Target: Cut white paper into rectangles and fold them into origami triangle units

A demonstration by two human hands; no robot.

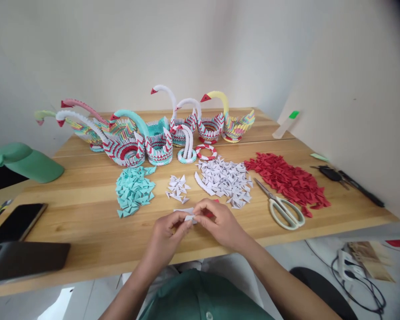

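Near the table's front edge, my left hand [169, 230] and my right hand [218, 222] meet, both pinching a small white piece of paper [190, 218] between thumbs and fingers. More white paper lies just behind the fingertips, and a bit of red paper shows behind my right hand. Beyond my hands sit a small group of white folded paper pieces [178, 186] and a larger white pile [226, 178] with a curved white strip [203, 184] at its left. A teal pile of folded pieces [135, 191] lies to the left, a red pile [286, 178] to the right.
Several paper swans [125, 149] stand along the back, with a red-and-white paper ring [206, 152]. Scissors [283, 210] lie at right, near keys [331, 173] and a black pen-like tool [362, 189]. At left are a green bottle [30, 162], a phone [16, 222] and a dark object [26, 261].
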